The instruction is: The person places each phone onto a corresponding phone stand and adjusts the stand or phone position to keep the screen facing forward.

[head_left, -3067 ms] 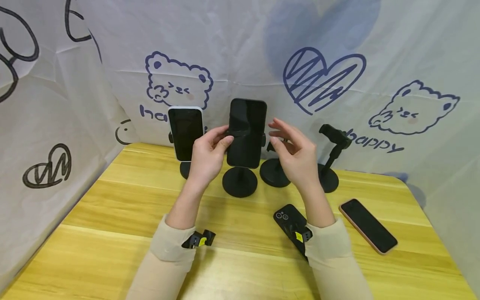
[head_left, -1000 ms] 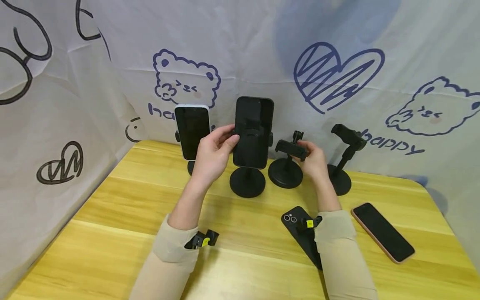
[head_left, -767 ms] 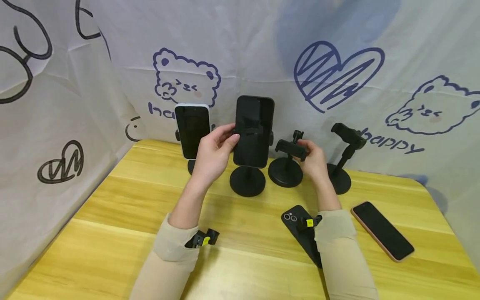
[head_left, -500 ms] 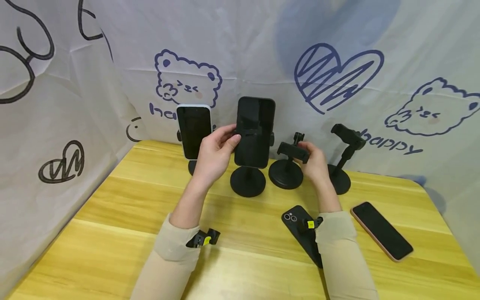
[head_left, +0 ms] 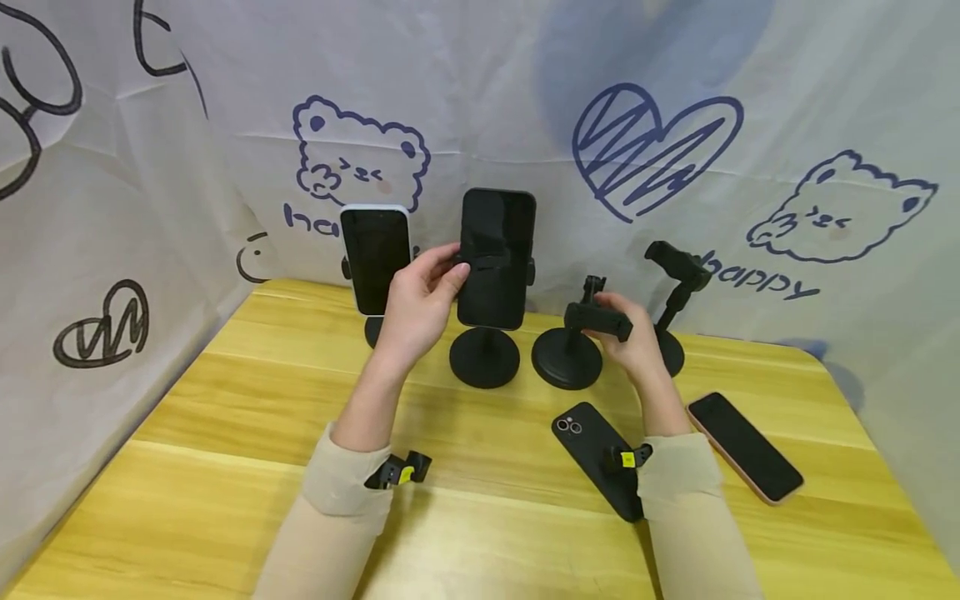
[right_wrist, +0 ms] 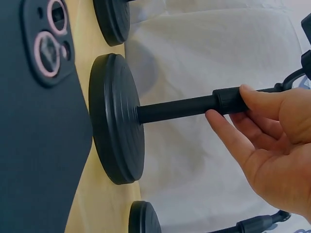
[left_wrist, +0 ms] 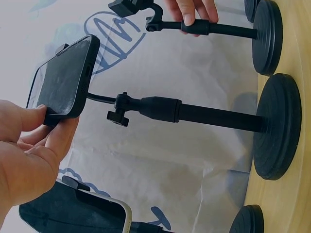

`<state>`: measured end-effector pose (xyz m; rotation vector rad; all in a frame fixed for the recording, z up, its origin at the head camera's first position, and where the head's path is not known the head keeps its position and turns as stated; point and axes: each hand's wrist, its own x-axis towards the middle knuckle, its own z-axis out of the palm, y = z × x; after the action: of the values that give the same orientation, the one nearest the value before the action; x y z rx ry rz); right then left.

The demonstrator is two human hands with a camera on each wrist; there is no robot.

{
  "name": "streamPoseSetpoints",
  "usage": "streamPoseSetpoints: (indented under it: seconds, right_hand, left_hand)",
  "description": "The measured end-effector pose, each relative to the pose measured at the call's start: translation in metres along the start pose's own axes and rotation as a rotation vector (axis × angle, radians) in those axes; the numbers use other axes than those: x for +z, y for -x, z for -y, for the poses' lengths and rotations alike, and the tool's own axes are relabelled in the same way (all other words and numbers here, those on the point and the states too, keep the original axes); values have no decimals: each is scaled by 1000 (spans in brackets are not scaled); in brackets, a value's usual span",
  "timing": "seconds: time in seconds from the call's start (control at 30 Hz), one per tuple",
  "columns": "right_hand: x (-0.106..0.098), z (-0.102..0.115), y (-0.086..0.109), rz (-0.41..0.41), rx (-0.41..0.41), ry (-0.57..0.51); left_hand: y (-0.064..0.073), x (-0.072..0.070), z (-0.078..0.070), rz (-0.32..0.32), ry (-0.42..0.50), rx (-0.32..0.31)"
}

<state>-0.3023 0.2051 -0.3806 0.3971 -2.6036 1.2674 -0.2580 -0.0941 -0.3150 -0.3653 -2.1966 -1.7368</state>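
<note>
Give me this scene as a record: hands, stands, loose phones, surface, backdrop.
left hand: holds the left side of the black phone, at its clamp
right hand: grips the stem collar of the third stand
stands, left to right: first stand, white-edged phone; second stand, black phone; third stand, no phone; fourth stand, no phone
loose phones: dark phone, camera side up; pink-edged phone, screen up
surface: wood-grain table
backdrop: pale cloth, bear and heart drawings
</note>
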Motion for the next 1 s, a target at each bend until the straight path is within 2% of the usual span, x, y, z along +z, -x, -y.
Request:
streamPoseSetpoints:
  seconds: [0.13,0.37,0.57,0.6,0.67,0.87,0.93,1.0]
  right_hand:
    - [-2,1,6,11,52,-12]
    - [-5,5,15,24,26,-46]
    - [-6,4,21,9,34,-1]
    - [-6,4,21,9,41,5]
    - [-6,3,21,8,55,1]
    - [-5,0,19,17,67,-21]
    - [-5,0,19,17,64,-29]
    - [-6,-1,19,14,64,-36]
  left_hand:
    - [0,0,0,-3,0,3]
    - [1,2,-3,-11,-23,7]
    - [5,9,-7,-40,-36,4]
    - [6,11,-8,-51,-44,25]
    - [10,15,-10,-89,-81,104]
    - [19,29,-21,-289,-192,475]
    - [23,35,-25,-316,-197,563]
    - [27,44,-28,-301,-197,621]
